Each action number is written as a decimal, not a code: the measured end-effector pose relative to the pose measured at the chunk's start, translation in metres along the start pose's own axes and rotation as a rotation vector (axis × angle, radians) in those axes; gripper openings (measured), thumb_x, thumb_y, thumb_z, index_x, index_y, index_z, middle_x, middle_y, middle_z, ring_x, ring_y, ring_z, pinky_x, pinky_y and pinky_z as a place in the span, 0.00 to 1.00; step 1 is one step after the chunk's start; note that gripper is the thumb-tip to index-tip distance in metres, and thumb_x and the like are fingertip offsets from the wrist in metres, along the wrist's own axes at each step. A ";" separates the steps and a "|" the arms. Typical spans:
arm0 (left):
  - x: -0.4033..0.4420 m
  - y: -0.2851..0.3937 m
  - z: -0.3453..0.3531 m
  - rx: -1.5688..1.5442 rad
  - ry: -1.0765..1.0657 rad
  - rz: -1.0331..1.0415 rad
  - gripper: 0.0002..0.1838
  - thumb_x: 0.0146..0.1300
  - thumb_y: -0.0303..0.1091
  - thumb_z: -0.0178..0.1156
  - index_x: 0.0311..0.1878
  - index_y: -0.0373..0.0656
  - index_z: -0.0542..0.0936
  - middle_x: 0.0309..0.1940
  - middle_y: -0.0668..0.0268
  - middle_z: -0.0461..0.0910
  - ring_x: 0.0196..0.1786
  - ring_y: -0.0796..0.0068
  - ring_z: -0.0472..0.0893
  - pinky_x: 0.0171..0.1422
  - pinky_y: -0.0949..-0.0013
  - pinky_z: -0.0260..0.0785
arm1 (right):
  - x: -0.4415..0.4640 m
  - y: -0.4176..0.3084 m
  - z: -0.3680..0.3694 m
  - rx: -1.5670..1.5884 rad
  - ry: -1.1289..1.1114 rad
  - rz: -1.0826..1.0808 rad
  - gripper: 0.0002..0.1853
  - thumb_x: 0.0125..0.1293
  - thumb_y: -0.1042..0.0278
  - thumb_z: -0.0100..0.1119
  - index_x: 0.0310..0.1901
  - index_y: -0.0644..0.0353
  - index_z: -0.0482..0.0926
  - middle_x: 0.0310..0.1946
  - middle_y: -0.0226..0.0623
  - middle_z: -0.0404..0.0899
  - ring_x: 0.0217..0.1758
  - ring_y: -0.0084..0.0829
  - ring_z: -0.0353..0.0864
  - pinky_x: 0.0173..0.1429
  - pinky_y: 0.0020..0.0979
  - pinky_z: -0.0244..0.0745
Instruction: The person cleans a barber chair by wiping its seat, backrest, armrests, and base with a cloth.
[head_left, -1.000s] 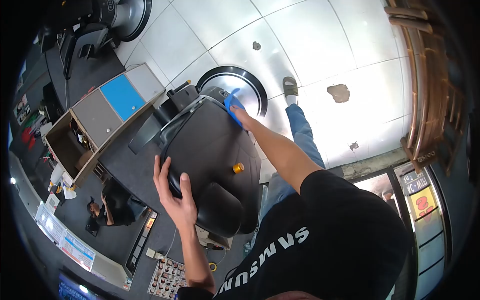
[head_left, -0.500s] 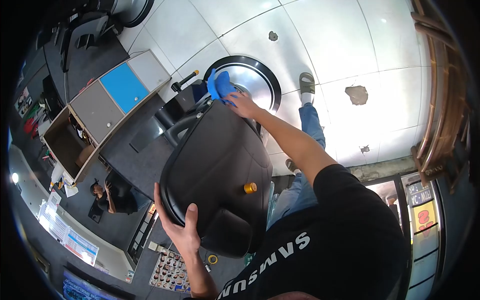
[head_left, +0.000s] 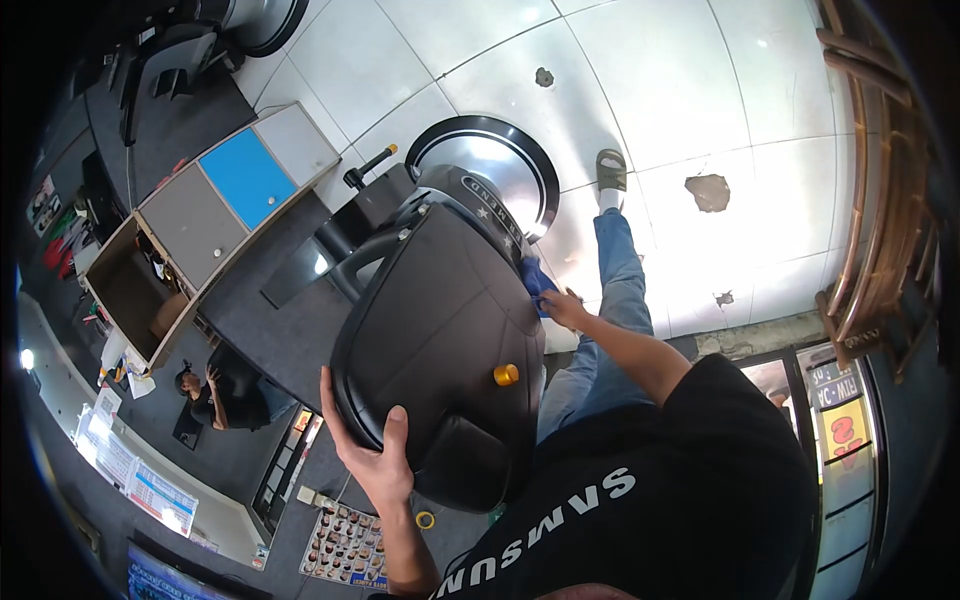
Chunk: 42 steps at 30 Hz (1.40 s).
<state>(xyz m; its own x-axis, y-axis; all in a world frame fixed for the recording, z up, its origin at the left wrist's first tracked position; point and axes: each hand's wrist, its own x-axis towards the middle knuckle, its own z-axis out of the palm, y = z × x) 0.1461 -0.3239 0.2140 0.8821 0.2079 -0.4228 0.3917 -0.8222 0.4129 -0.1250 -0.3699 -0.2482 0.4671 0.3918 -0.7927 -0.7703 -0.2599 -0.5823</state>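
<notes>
A black padded chair (head_left: 430,340) lies tilted over its round metal base (head_left: 485,175), with a gold knob (head_left: 506,375) on its back. Against the left edge of the padding rests my left hand (head_left: 375,455), fingers stretched out and thumb apart over the surface. My right hand (head_left: 565,309) is closed on a blue cloth (head_left: 536,283) at the chair's right side, below the lettered band. Part of the cloth is hidden behind the chair's edge.
A cabinet with a blue door (head_left: 247,182) stands left of the chair. Another chair base (head_left: 262,20) is at the upper left. A wooden bench (head_left: 872,210) stands at the right. The mirror (head_left: 215,465) shows a person's reflection. My leg (head_left: 618,255) is beside the chair.
My right hand has moved with the blue cloth from the chair's lower end down along its right side, uncovering the lettered band. My left hand stays at the left edge.
</notes>
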 end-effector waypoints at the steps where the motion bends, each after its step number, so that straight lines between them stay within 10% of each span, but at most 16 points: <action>1: 0.000 0.000 0.000 -0.003 0.000 -0.004 0.46 0.59 0.32 0.69 0.80 0.32 0.62 0.73 0.49 0.69 0.73 0.58 0.71 0.80 0.60 0.56 | -0.005 0.005 -0.002 0.206 -0.084 0.230 0.22 0.78 0.59 0.55 0.70 0.54 0.71 0.55 0.46 0.80 0.60 0.32 0.82 0.65 0.42 0.78; 2: 0.001 0.000 0.001 -0.005 0.002 -0.004 0.46 0.59 0.32 0.69 0.80 0.32 0.62 0.73 0.49 0.69 0.73 0.58 0.71 0.80 0.60 0.57 | 0.009 0.036 0.015 0.562 0.066 0.234 0.24 0.81 0.54 0.53 0.72 0.54 0.70 0.52 0.41 0.80 0.49 0.25 0.82 0.53 0.34 0.82; 5: 0.001 0.003 0.002 -0.016 0.010 -0.016 0.46 0.59 0.32 0.69 0.80 0.32 0.62 0.73 0.49 0.69 0.73 0.58 0.70 0.80 0.60 0.57 | 0.027 0.004 -0.002 1.247 0.407 0.194 0.26 0.83 0.51 0.51 0.75 0.51 0.67 0.60 0.38 0.77 0.58 0.29 0.79 0.61 0.31 0.76; 10: 0.002 -0.001 0.002 0.035 0.036 0.002 0.47 0.58 0.38 0.70 0.80 0.35 0.63 0.73 0.50 0.70 0.72 0.58 0.72 0.79 0.60 0.59 | 0.099 -0.144 -0.053 0.698 0.324 -0.228 0.28 0.84 0.47 0.47 0.76 0.54 0.66 0.72 0.43 0.71 0.76 0.34 0.67 0.77 0.31 0.59; 15: 0.005 0.005 0.005 0.061 0.042 -0.030 0.48 0.56 0.37 0.68 0.80 0.31 0.62 0.74 0.47 0.68 0.74 0.55 0.69 0.82 0.58 0.53 | 0.240 -0.215 -0.082 0.261 0.140 -0.402 0.30 0.80 0.36 0.43 0.76 0.39 0.70 0.80 0.32 0.66 0.86 0.45 0.54 0.83 0.66 0.38; 21: 0.012 -0.002 0.001 0.117 0.063 -0.037 0.51 0.54 0.43 0.68 0.79 0.30 0.62 0.75 0.46 0.67 0.77 0.52 0.66 0.84 0.55 0.49 | 0.254 -0.176 -0.078 0.214 0.328 -0.352 0.30 0.80 0.40 0.44 0.75 0.42 0.72 0.81 0.33 0.63 0.86 0.48 0.54 0.85 0.57 0.44; 26: 0.013 -0.004 0.001 0.145 0.081 -0.018 0.52 0.53 0.46 0.67 0.79 0.30 0.63 0.75 0.47 0.67 0.77 0.52 0.67 0.83 0.54 0.52 | 0.162 -0.050 -0.006 0.815 0.441 0.012 0.32 0.80 0.52 0.45 0.75 0.70 0.64 0.74 0.62 0.67 0.80 0.52 0.64 0.82 0.42 0.58; 29: 0.013 -0.004 -0.001 0.183 0.089 -0.006 0.52 0.54 0.49 0.67 0.80 0.33 0.63 0.72 0.48 0.70 0.73 0.55 0.72 0.79 0.57 0.60 | 0.161 0.072 0.112 0.139 0.597 -0.223 0.27 0.80 0.56 0.45 0.70 0.68 0.69 0.69 0.65 0.71 0.76 0.59 0.67 0.76 0.44 0.65; 32: 0.011 -0.005 -0.001 0.187 0.085 -0.014 0.52 0.54 0.51 0.67 0.80 0.32 0.63 0.73 0.48 0.69 0.74 0.53 0.70 0.80 0.55 0.58 | 0.136 -0.009 0.074 0.767 0.579 0.074 0.20 0.79 0.59 0.46 0.62 0.66 0.74 0.65 0.63 0.74 0.71 0.62 0.71 0.74 0.46 0.66; 36: 0.013 -0.006 0.001 0.184 0.102 -0.002 0.54 0.55 0.56 0.67 0.79 0.32 0.64 0.73 0.47 0.70 0.73 0.53 0.72 0.79 0.55 0.59 | 0.199 -0.056 0.014 0.222 0.625 -0.577 0.12 0.75 0.64 0.52 0.50 0.63 0.76 0.56 0.52 0.79 0.61 0.62 0.73 0.69 0.57 0.64; 39: 0.013 0.000 0.005 0.181 0.107 -0.013 0.54 0.56 0.60 0.68 0.79 0.34 0.65 0.71 0.47 0.72 0.70 0.54 0.75 0.77 0.55 0.63 | 0.211 -0.171 -0.054 0.148 0.420 -0.626 0.20 0.74 0.62 0.54 0.65 0.55 0.77 0.75 0.43 0.70 0.85 0.53 0.54 0.86 0.54 0.46; 42: 0.014 -0.002 0.003 0.193 0.119 -0.033 0.55 0.54 0.60 0.68 0.79 0.34 0.65 0.70 0.46 0.72 0.70 0.53 0.75 0.77 0.55 0.64 | 0.258 -0.209 -0.068 -0.007 0.350 -0.751 0.22 0.77 0.58 0.49 0.68 0.52 0.77 0.78 0.38 0.67 0.85 0.50 0.54 0.86 0.52 0.48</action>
<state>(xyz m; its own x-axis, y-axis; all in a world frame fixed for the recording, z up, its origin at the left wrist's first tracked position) 0.1565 -0.3206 0.2048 0.8989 0.2879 -0.3303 0.3735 -0.8976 0.2341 0.1856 -0.2746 -0.3431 0.9652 0.1659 -0.2019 -0.1972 -0.0447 -0.9793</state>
